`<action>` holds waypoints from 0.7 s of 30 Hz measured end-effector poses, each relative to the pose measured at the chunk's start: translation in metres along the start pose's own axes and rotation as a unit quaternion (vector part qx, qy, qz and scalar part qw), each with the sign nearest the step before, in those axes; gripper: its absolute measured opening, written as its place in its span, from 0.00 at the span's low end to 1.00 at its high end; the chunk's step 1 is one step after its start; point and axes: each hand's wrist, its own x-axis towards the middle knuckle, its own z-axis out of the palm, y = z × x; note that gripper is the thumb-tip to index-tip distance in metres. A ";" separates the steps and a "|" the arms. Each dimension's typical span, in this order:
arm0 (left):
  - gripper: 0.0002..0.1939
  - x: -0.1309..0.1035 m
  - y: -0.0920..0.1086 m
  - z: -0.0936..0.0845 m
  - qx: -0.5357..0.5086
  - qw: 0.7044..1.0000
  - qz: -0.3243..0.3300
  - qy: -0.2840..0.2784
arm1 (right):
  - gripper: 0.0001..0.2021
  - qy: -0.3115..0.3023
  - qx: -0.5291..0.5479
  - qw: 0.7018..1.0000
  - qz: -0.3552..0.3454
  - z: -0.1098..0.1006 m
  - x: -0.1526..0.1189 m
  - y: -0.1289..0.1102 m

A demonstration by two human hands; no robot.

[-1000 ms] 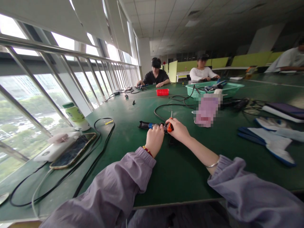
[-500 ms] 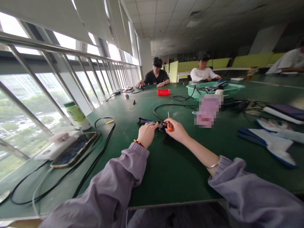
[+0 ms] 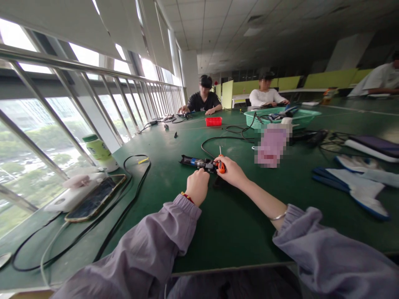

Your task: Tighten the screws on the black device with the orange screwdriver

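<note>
A black tube-shaped device [image 3: 195, 161] with a blue band lies on the green table [image 3: 237, 232], its jointed end towards my right hand. My right hand [image 3: 232, 171] is closed around a screwdriver [image 3: 222, 167] with an orange and black handle. The thin shaft points up and away from me, clear of the device. My left hand [image 3: 198, 186] is closed with its fingers curled under, right at the near side of the device. What those fingers hold, if anything, is hidden.
Ahead stand a red tray [image 3: 213, 121] and a green basket [image 3: 254, 120] of tools and cables. Gloves [image 3: 358, 187] lie to the right. A phone [image 3: 96, 198], a bottle [image 3: 101, 151] and a loose black cable [image 3: 141, 182] are at the left. Two people sit across the table.
My left hand has drawn back from the top of the device towards me and curled closed, uncovering the blue band. My right hand keeps the screwdriver in nearly the same place.
</note>
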 end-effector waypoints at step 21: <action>0.03 0.046 -0.026 0.040 -0.288 0.915 0.018 0.283 | 0.18 0.008 -0.011 1.000 -0.025 0.005 0.002 0.005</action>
